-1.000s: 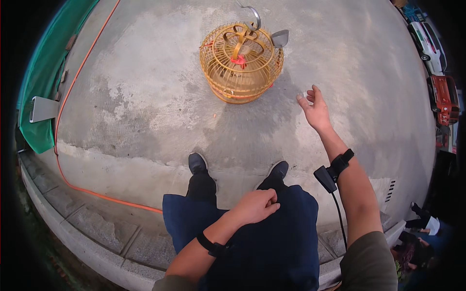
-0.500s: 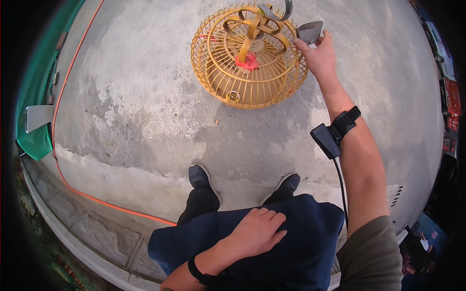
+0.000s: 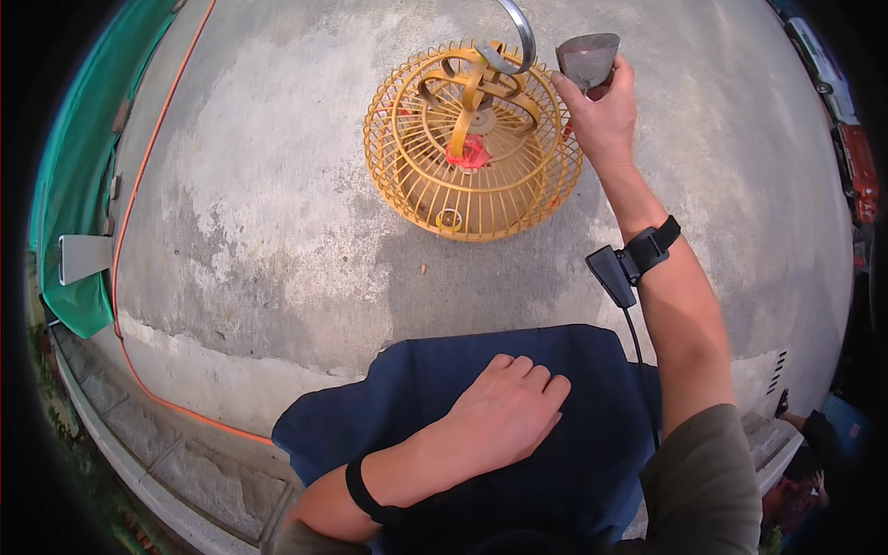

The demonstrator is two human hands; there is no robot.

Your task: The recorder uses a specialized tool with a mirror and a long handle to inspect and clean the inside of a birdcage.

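A round bamboo birdcage (image 3: 504, 208) stands on the concrete, with curled bamboo strips and a curved metal hook (image 3: 525, 42) at its top. Red cloth or plastic (image 3: 469, 153) shows at its middle. Beside the cage's right rim, my right hand (image 3: 603, 120) grips a dark grey, tapered cup-like piece (image 3: 588, 57) between thumb and fingers. My left hand (image 3: 507, 412) lies over the dark blue apron (image 3: 407, 379) at my front, its fingers curled under. Whatever is beneath those fingers, if anything, stays hidden.
An orange hose (image 3: 139, 176) runs down the left side beside a green sheet (image 3: 79, 240). A pale flat panel (image 3: 85, 258) juts out there. A paved kerb (image 3: 176, 481) lies at lower left. Vehicles (image 3: 823, 65) line the far right, and a person (image 3: 814, 462) is at lower right.
The cage sits slightly lower in view and my shoes are now covered by the apron. My right hand has turned the cup-like piece a little; my left hand has shifted up and right.
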